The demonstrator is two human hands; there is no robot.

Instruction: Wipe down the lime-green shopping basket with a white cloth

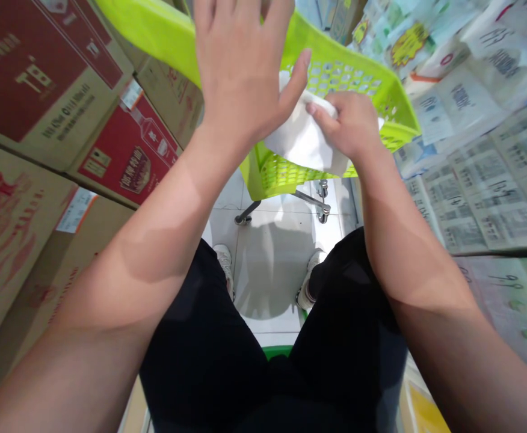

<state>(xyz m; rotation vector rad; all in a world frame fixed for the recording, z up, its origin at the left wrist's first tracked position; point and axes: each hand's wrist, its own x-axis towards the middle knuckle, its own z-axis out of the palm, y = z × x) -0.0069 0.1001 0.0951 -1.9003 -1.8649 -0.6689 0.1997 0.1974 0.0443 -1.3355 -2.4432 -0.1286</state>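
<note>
My right hand point(356, 123) grips a white cloth point(304, 141), the thumb pressed on top and the fingers hidden beneath. The cloth lies bunched against the near side of a lime-green plastic shopping cart basket point(272, 187) with perforated walls. My left hand point(245, 69) is stretched out over the basket's left part, back of the hand up, thumb spread to the side. Its fingertips run out of the top of the view, and I cannot tell whether they touch the rim.
Printed cardboard cartons point(33, 66) are stacked along the left. White paper or tissue packs point(457, 102) line the right. Below the basket, metal legs with casters point(323, 210) stand on the tiled floor point(263, 252). A green edge point(277, 352) shows between my legs.
</note>
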